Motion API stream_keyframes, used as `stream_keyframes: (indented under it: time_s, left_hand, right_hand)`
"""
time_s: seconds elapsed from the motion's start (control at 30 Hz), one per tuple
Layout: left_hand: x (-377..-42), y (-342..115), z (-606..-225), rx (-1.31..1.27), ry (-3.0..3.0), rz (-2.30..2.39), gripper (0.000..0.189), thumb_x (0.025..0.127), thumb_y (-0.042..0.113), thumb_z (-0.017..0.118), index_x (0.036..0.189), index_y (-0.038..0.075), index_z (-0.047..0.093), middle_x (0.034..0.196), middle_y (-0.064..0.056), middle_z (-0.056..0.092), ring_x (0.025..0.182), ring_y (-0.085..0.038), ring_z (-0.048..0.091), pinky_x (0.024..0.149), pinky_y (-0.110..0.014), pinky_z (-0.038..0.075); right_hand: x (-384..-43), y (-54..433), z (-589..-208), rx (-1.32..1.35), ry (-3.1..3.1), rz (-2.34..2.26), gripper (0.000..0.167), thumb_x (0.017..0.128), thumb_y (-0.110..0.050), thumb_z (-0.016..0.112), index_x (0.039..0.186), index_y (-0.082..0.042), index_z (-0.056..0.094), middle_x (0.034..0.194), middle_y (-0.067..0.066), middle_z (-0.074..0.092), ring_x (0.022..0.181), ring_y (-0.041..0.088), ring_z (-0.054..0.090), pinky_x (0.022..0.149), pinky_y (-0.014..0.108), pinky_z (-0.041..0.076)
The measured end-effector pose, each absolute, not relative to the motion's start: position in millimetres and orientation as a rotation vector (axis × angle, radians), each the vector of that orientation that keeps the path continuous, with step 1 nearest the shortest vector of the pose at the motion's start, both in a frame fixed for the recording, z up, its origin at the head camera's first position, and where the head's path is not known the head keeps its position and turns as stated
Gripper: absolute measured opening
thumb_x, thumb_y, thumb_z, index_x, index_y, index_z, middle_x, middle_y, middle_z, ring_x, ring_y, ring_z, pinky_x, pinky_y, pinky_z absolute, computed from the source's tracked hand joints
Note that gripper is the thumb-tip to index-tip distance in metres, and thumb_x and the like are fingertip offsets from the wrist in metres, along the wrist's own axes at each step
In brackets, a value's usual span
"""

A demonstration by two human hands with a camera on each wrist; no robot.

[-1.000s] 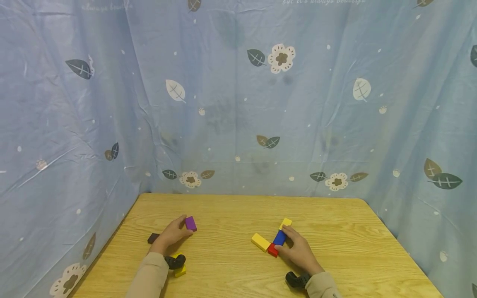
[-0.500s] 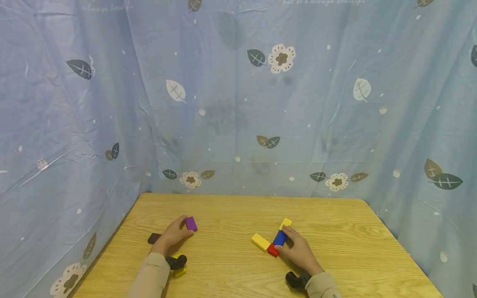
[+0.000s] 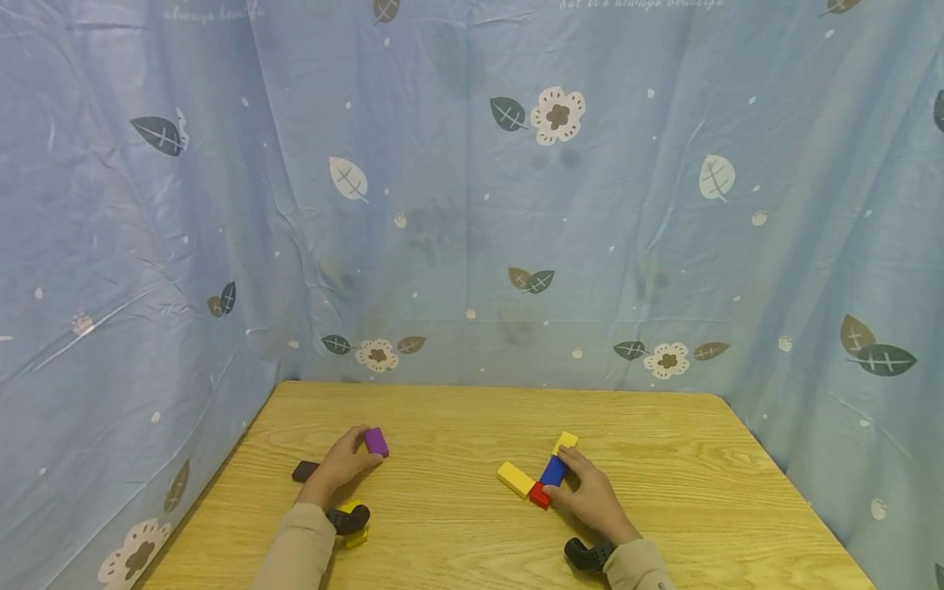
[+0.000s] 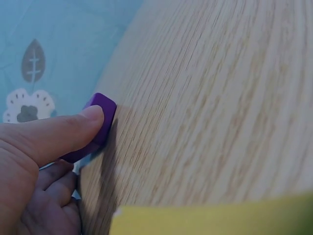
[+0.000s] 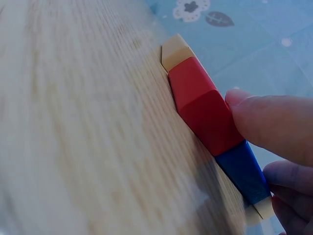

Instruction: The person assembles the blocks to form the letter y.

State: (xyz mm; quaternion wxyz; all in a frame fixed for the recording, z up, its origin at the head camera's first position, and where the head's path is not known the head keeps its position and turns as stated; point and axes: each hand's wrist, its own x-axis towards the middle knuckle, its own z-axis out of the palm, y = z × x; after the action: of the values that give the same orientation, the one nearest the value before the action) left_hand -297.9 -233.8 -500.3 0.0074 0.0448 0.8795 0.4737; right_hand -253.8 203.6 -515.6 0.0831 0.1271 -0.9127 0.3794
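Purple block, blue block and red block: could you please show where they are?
Purple block (image 3: 377,442), head view: middle of visible face.
Blue block (image 3: 551,471), head view: uncovered top face.
Red block (image 5: 207,110), right wrist view: middle of visible surface.

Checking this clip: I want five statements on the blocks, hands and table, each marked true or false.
1. The left hand holds the purple block. True.
2. The right hand is clear of every block. False: its thumb touches the red block.
3. The blue block sits between the red block and a yellow block. True.
4. The dark block lies beside the right hand. False: it is by the left hand.
5. The floral cloth covers the tabletop. False: the cloth hangs behind and beside it.
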Motion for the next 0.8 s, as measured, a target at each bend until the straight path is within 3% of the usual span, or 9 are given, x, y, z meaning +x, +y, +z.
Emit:
stream_keyframes:
  time_s: [0.4, 0.8]
  left_hand:
    - [-293.3, -232.4, -500.3, 0.144, 2.742, 1.497, 0.070, 0.091, 0.013, 0.062, 0.144, -0.011, 0.023, 0.147, -0.034, 0.026, 0.137, -0.047, 0.024, 0.112, -0.058, 0.023]
    - [-300.8, -234.5, -495.5, 0.112, 2.728, 1.410, 0.071, 0.094, 0.018, 0.058, 0.148, -0.005, 0.017, 0.152, -0.030, 0.020, 0.140, -0.045, 0.018, 0.114, -0.056, 0.019]
  right_hand:
    - [-255.0, 204.4, -521.2, 0.360, -2.716, 1.176, 0.075, 0.079, -0.042, 0.074, 0.136, -0.001, 0.049, 0.144, 0.023, 0.042, 0.134, 0.041, 0.038, 0.108, 0.055, 0.034]
    - [-257.1, 205.2, -514.7, 0.411, -2.707, 1.134, 0.072, 0.082, -0.035, 0.074, 0.137, 0.002, 0.047, 0.146, 0.023, 0.040, 0.135, 0.041, 0.035, 0.110, 0.055, 0.032]
